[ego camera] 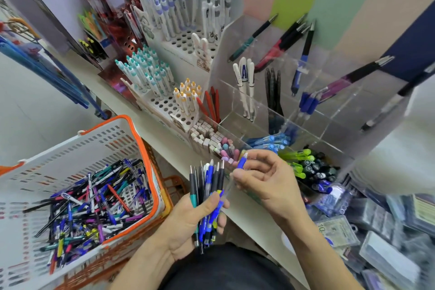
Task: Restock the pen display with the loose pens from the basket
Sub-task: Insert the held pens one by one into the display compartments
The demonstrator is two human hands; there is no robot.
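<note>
One blue pen [241, 164] pinched in the right hand [266, 180], bundle [208, 192] gripped in the left hand [193, 221]; sorting underway, next its matching clear bin [270, 141] at one o'clock.

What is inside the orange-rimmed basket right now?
The basket holds a loose, tangled heap of pens in blue, black, purple, teal, red and yellow, lying across one another. Whatever lies under the heap, and the basket floor there, is covered.

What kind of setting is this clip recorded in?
Most likely a stationery shop: tiered pen displays stand on a shelf, a clear acrylic organizer holds sorted pens, and an orange-rimmed shopping basket holds loose pens.
</note>
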